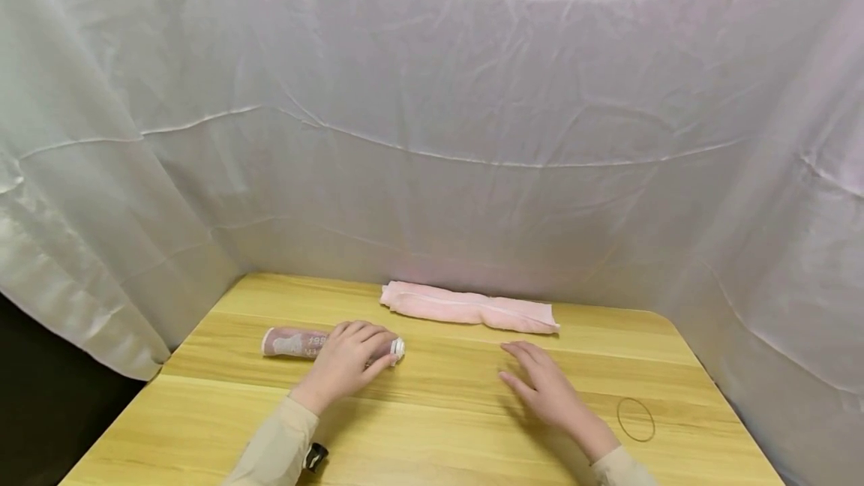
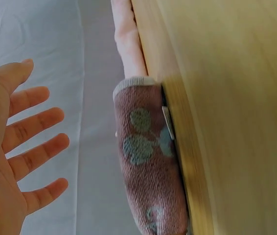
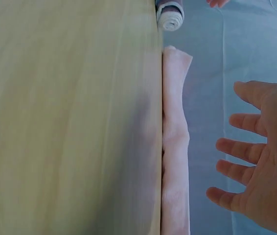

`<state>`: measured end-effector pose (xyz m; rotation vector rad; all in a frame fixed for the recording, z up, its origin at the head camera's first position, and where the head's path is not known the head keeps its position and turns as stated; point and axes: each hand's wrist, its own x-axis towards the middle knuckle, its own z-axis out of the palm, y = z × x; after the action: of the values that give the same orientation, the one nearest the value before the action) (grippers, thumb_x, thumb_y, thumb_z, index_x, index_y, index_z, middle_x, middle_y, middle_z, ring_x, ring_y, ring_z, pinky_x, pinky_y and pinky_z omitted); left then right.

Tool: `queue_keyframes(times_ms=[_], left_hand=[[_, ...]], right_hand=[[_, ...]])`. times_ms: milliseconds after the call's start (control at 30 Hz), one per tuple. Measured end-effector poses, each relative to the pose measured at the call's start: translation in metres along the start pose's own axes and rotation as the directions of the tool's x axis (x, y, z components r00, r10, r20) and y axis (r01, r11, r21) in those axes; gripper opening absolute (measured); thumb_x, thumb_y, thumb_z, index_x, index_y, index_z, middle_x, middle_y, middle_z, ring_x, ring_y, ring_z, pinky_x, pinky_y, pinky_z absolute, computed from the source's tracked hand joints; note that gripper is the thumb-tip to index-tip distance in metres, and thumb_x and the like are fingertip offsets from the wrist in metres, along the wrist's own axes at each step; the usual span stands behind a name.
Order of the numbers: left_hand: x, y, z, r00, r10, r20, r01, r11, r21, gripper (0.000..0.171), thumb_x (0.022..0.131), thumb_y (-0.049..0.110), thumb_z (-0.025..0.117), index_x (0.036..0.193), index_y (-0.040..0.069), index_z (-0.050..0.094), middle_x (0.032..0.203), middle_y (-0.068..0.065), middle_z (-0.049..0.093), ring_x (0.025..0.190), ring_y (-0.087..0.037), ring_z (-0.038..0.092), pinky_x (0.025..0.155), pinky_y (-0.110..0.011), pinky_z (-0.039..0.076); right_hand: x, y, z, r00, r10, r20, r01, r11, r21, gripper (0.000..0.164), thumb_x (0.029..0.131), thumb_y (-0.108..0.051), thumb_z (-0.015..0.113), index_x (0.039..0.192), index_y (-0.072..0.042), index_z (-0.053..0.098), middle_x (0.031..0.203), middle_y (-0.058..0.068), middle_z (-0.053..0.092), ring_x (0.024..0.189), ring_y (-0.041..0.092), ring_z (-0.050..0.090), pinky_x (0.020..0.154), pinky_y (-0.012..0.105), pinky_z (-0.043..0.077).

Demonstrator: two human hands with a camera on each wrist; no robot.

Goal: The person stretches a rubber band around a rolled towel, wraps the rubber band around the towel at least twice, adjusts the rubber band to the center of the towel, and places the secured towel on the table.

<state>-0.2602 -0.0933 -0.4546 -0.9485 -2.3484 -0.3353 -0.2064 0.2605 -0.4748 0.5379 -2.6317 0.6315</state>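
A mauve towel (image 1: 290, 342) with pale patterns lies rolled up on the left of the table. Over its right half reaches my left hand (image 1: 351, 358); in the left wrist view its fingers are spread and stand apart from the roll. The roll's white spiral end (image 3: 171, 21) shows in the right wrist view. My right hand (image 1: 550, 388), fingers extended and holding nothing, hovers over the table right of centre. Beyond it, near the back edge, a pink cloth (image 1: 466, 308) lies in a long, narrow, soft bundle.
A thin rubber band (image 1: 653, 423) lies on the wooden table (image 1: 439, 441), right of my right hand. Grey curtains (image 1: 459, 96) hang behind the table and along both sides. A small black device (image 1: 315, 457) sits at my left cuff.
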Motion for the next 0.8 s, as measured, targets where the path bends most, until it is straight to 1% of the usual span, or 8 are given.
queue_keyframes(times_ms=[133, 267, 367, 567, 667, 800], left_hand=[[0.003, 0.007, 0.002, 1.0, 0.008, 0.01, -0.009, 1.0, 0.006, 0.033, 0.088, 0.04, 0.068, 0.115, 0.022, 0.069, 0.112, 0.004, 0.071, 0.108, -0.018, 0.063, 0.097, -0.048, 0.048], [0.008, 0.012, 0.005, 1.0, 0.02, 0.013, -0.02, 1.0, 0.014, 0.033, 0.088, 0.042, 0.066, 0.115, 0.022, 0.069, 0.112, 0.005, 0.071, 0.108, -0.017, 0.063, 0.098, -0.046, 0.048], [0.012, 0.017, 0.008, 0.999, 0.028, 0.022, -0.028, 1.0, 0.009, 0.035, 0.09, 0.044, 0.064, 0.116, 0.022, 0.068, 0.113, 0.005, 0.071, 0.109, -0.017, 0.063, 0.098, -0.047, 0.048], [0.02, 0.023, 0.017, 0.998, 0.043, 0.047, -0.043, 0.999, -0.004, 0.037, 0.091, 0.047, 0.061, 0.118, 0.023, 0.067, 0.115, 0.006, 0.07, 0.109, -0.016, 0.062, 0.099, -0.047, 0.048], [0.024, 0.025, 0.021, 0.998, 0.053, 0.043, -0.052, 0.998, -0.021, 0.037, 0.092, 0.046, 0.061, 0.119, 0.023, 0.067, 0.115, 0.006, 0.07, 0.11, -0.016, 0.062, 0.1, -0.047, 0.048], [0.03, 0.028, 0.027, 0.998, 0.058, 0.038, -0.057, 0.998, -0.035, 0.036, 0.092, 0.046, 0.061, 0.119, 0.022, 0.067, 0.115, 0.006, 0.07, 0.11, -0.016, 0.062, 0.099, -0.047, 0.048]], right_hand=[[-0.004, 0.007, -0.006, 1.0, 0.019, 0.002, -0.019, 1.0, 0.008, 0.044, 0.092, -0.025, 0.066, 0.131, -0.007, 0.058, 0.133, 0.016, 0.058, 0.123, 0.037, 0.055, 0.102, 0.056, 0.044], [-0.009, 0.013, -0.012, 0.997, 0.071, 0.029, -0.072, 0.997, 0.038, 0.042, 0.093, -0.026, 0.064, 0.13, -0.007, 0.06, 0.134, 0.017, 0.057, 0.124, 0.039, 0.054, 0.102, 0.058, 0.043], [-0.012, 0.017, -0.019, 0.993, 0.111, 0.049, -0.114, 0.991, 0.064, 0.041, 0.094, -0.026, 0.063, 0.129, -0.007, 0.06, 0.135, 0.017, 0.058, 0.125, 0.04, 0.053, 0.103, 0.059, 0.041], [-0.02, 0.024, -0.03, 0.981, 0.173, 0.089, -0.18, 0.98, 0.08, 0.041, 0.096, -0.029, 0.06, 0.13, -0.007, 0.058, 0.135, 0.018, 0.058, 0.126, 0.042, 0.051, 0.104, 0.062, 0.039], [-0.023, 0.03, -0.035, 0.977, 0.189, 0.096, -0.197, 0.977, 0.086, 0.042, 0.097, -0.03, 0.058, 0.131, -0.006, 0.058, 0.135, 0.018, 0.057, 0.126, 0.043, 0.051, 0.104, 0.063, 0.039], [-0.026, 0.04, -0.039, 0.979, 0.187, 0.084, -0.195, 0.977, 0.088, 0.041, 0.098, -0.029, 0.057, 0.131, -0.005, 0.058, 0.134, 0.02, 0.058, 0.125, 0.044, 0.052, 0.103, 0.063, 0.04]])
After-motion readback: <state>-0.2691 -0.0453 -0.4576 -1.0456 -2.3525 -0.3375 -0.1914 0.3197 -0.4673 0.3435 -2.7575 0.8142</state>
